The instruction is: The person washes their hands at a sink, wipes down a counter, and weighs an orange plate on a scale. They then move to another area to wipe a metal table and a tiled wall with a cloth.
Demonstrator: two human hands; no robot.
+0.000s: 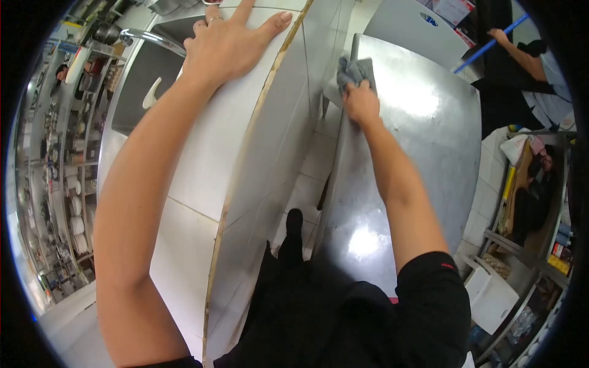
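Observation:
My left hand [228, 48] rests on the white tiled counter [211, 147] beside the sink, its fingers spread and holding nothing. A ring is on one finger. My right hand [362, 103] grips a grey cloth [356, 71] at the far left corner of the metal table [423, 147]. The cloth is bunched up and partly hangs at the table's edge. My fingers cover part of it.
A sink [142, 76] with a curved faucet [153, 38] lies left of the counter. A narrow tiled gap [314, 150] separates counter and table. At the upper right another person's hand [500, 38] holds a blue pole [491, 44]. Loaded shelves [73, 165] line the left.

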